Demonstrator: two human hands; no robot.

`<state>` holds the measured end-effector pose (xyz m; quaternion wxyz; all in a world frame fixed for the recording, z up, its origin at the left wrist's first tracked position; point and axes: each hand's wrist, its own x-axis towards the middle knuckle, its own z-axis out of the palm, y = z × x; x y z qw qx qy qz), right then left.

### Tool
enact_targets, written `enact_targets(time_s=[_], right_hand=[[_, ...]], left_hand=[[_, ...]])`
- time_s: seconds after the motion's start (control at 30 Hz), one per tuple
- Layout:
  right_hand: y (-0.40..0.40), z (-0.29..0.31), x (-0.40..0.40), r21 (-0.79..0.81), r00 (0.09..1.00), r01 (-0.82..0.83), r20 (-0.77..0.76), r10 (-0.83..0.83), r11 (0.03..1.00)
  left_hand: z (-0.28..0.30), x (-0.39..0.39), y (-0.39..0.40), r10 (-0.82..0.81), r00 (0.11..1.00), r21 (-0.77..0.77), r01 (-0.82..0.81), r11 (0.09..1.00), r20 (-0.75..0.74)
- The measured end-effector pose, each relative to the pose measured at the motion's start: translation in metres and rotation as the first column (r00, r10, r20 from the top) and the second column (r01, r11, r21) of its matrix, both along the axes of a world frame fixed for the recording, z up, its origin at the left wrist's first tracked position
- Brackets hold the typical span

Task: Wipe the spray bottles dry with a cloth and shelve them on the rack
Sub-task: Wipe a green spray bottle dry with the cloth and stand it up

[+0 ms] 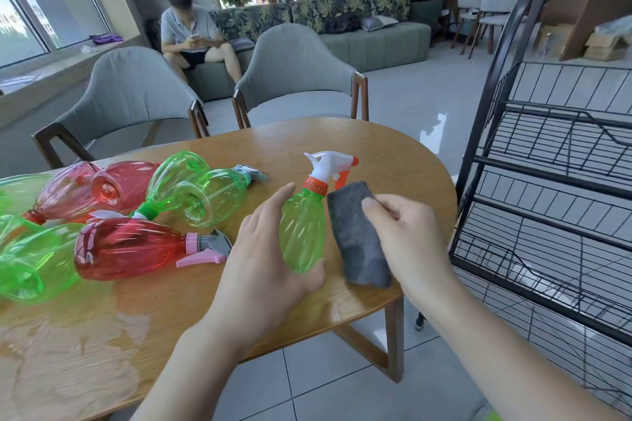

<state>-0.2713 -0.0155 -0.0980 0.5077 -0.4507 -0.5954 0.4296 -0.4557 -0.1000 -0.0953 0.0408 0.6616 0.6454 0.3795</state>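
Head view, bottles (130, 215) crowd table (393, 161), rack (547, 181) beside

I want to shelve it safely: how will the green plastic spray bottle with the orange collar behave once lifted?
The green plastic spray bottle with the orange collar looks empty and see-through, so probably light. Its smooth walls may be slippery, since the wooden table shows water. Its white trigger head sits high, so it may tip easily.
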Motion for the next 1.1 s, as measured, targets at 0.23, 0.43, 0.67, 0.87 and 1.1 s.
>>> enact_targets(time_s=[0.23,0.43,0.67,0.87,1.1], right_hand=[[0.001,0.009,-0.019,-0.074,0.988,-0.095,-0.127,0.085,0.993],[-0.013,0.014,-0.023,-0.085,0.961,-0.104,-0.264,0.078,0.991],[-0.017,0.023,-0.024,-0.231,0.899,-0.221,-0.425,0.106,0.947],[-0.013,0.017,-0.028,-0.201,0.879,-0.151,-0.474,0.039,0.968],[-0.007,0.009,-0.033,-0.093,0.881,-0.121,-0.469,0.064,0.988]], left_hand=[[-0.001,-0.005,-0.001,-0.070,0.995,-0.014,0.069,0.998,-0.078],[-0.001,0.000,-0.003,0.033,0.975,0.034,-0.026,0.999,-0.221],[0.014,0.004,-0.016,-0.199,0.980,-0.068,0.197,0.978,-0.025],[0.003,0.021,-0.014,-0.117,0.992,0.058,0.120,0.991,-0.044],[-0.020,0.047,-0.003,0.250,0.952,0.284,-0.194,0.939,-0.175]])
